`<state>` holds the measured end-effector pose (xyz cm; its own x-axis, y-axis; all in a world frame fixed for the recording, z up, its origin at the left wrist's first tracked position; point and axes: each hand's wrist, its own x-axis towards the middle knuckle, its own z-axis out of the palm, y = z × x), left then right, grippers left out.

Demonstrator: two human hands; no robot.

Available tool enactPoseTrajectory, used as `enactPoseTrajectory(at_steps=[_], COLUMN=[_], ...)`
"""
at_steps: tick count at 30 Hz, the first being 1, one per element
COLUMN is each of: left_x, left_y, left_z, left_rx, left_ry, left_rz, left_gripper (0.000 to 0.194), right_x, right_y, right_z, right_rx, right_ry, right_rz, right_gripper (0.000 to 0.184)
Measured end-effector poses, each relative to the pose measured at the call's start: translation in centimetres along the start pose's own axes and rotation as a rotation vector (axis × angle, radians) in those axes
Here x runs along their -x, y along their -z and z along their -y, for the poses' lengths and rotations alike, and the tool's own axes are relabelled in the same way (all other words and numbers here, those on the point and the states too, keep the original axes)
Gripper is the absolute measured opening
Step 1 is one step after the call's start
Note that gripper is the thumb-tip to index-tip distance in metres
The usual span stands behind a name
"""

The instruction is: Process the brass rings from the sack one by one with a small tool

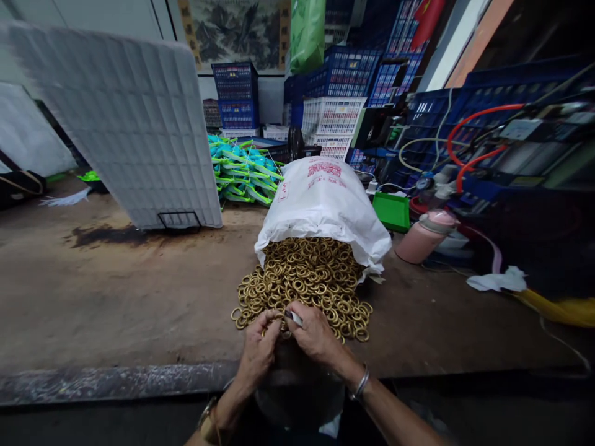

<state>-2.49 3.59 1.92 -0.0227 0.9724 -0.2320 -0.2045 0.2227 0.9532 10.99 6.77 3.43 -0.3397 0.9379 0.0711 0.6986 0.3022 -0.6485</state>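
Note:
Many brass-coloured rings (302,275) spill in a heap from the mouth of a white woven sack (320,198) lying on the table. At the near edge of the heap, my left hand (259,344) is closed, with thumb and fingers pinching a ring. Close beside it, my right hand (313,331) is wrapped round a small white tool (295,318) with a dark end. The fingers hide most of that tool, so its exact kind does not show. Both hands meet just above the table's front edge.
A tall white ribbed panel (134,124) stands at left on a black wire stand (179,220). Bright green and blue pieces (246,170) are piled behind it. On the right are a pink bottle (425,235), a green tray (391,210) and machinery with red hoses (483,161). Crates (334,118) are stacked behind.

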Motion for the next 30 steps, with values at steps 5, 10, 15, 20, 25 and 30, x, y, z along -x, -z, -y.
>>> enactPoseTrajectory(at_steps=[5,10,15,20,25,30], left_x=[0.0,0.3,0.5,1.0,2.2,3.4], left_y=[0.2,-0.1,-0.4,-0.3,-0.6,-0.8], left_z=[0.9,1.2,1.4,1.2,0.2,-0.4], left_rx=[-0.002,0.046,-0.078,-0.185,-0.196,-0.074], left_ry=[0.031,-0.006,-0.245,-0.363,-0.311,-0.215], left_rz=[-0.009,-0.058,-0.074,-0.113,-0.046,-0.013], left_gripper=[0.030,0.029,0.019,0.015,0.015,0.015], right_x=[0.4,1.2,1.8,2.2,2.4,2.7], right_y=[-0.8,-2.4,-3.0,-2.6,-2.7,-2.6], right_z=[-0.1,0.2,0.6,0.8,0.8,0.9], right_rx=[-0.461,-0.881,-1.021,-1.088,-1.044,-0.907], right_ry=[-0.113,-0.285,-0.372,-0.377,-0.388,-0.309], right_rz=[-0.001,-0.030,0.000,0.088,0.036,-0.005], right_gripper=[0.016,0.025,0.038,0.041,0.034,0.029])
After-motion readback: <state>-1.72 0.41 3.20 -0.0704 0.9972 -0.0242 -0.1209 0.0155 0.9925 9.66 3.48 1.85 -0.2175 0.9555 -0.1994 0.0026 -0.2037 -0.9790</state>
